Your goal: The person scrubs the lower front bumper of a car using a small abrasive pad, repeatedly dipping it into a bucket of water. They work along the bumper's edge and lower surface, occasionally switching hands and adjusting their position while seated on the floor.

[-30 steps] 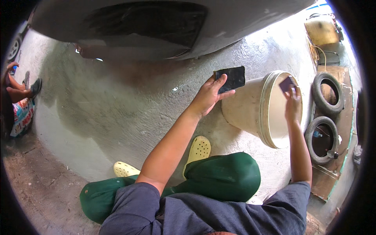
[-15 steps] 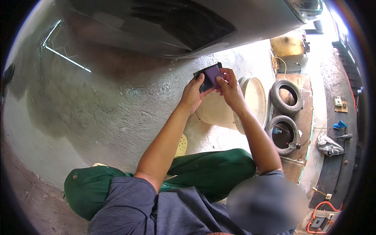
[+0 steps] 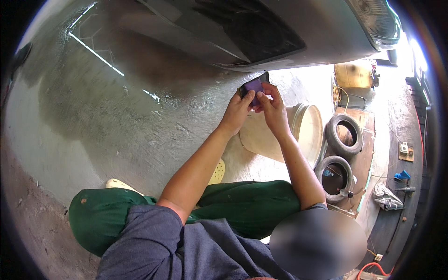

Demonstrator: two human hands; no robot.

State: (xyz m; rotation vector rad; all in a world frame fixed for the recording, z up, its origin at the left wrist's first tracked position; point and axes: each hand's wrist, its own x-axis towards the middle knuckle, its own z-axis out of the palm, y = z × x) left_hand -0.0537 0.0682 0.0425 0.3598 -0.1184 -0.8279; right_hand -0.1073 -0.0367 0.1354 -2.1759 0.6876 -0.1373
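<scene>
Both hands are raised in front of me, below a grey car bumper [image 3: 317,35]. Between them is a flat purple sanding block [image 3: 254,85] against a black sheet [image 3: 264,78] that looks like sandpaper. My left hand [image 3: 237,112] grips the left side, its thumb pressed on the purple face. My right hand [image 3: 274,108] closes on the right side, thumb at the block's lower part. The sheet shows past the block's upper right and left edges; its underside is hidden.
A pale bucket [image 3: 309,125] is beside my right forearm. Two tires [image 3: 358,143] lie on a board at the right, near a yellowish tank [image 3: 353,74]. Wet concrete floor [image 3: 140,126] spreads to the left. A crumpled silvery bag [image 3: 386,198] lies far right.
My left thumb has moved from the black sheet onto the purple block. The hands have drawn closer together, and the view has shifted slightly.
</scene>
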